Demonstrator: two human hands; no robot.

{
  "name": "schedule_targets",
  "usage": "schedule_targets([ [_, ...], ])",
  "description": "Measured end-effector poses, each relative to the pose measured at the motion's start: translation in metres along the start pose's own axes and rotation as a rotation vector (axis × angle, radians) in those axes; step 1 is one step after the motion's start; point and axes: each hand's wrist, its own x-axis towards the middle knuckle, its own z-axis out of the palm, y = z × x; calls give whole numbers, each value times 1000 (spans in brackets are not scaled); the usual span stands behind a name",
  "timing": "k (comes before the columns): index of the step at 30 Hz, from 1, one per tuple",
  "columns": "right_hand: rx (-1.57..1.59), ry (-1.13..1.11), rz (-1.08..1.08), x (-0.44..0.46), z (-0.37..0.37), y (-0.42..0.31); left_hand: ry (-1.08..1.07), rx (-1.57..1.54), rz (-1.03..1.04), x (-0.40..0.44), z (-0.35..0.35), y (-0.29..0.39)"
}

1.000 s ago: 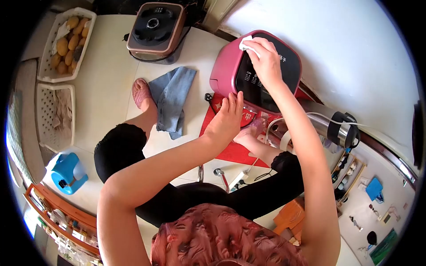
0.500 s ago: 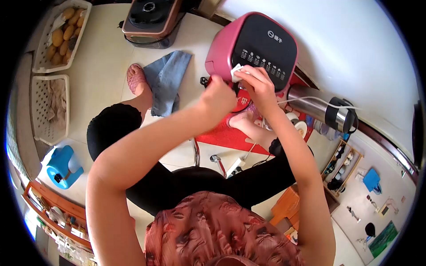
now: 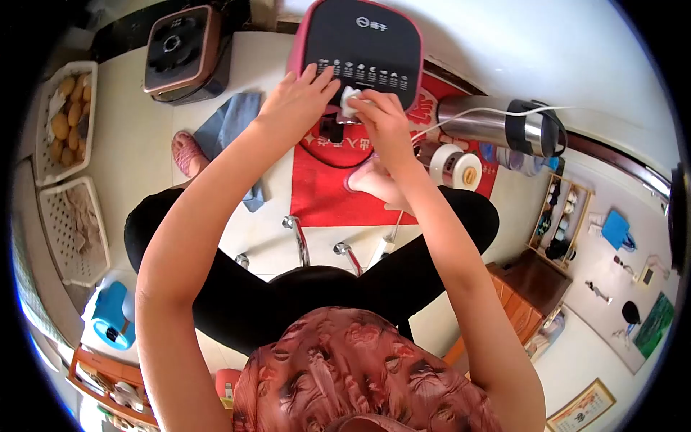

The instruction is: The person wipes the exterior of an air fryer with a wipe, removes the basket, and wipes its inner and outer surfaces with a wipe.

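A pink appliance with a black front panel and rows of white icons stands at the top centre. My left hand lies with spread fingers against the lower left of its panel. With my right hand I pinch a small white wipe against the panel's lower edge, just above a handle-like part. A red mat with light lettering lies under and in front of the appliance.
A brown and black cooker and a blue cloth are on the left. Farther left are a basket of potatoes and a second basket. A steel flask and a white-lidded container lie right.
The view has turned, and the appliance now sits farther left and higher. My left hand has opened onto the panel. The wipe has moved from the upper left of the panel to its lower edge.
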Motion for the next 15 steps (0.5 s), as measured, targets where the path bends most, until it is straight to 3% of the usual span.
schedule_targets([
  [3,-59,63,125,-19,-31,34,-100,55,-13,2,-4,10],
  [8,-123,195,306,-16,-36,54,-67,49,-13,0,0,11],
  [15,-12,329,375,2,-27,88,-73,33,-47,4,-3,9],
])
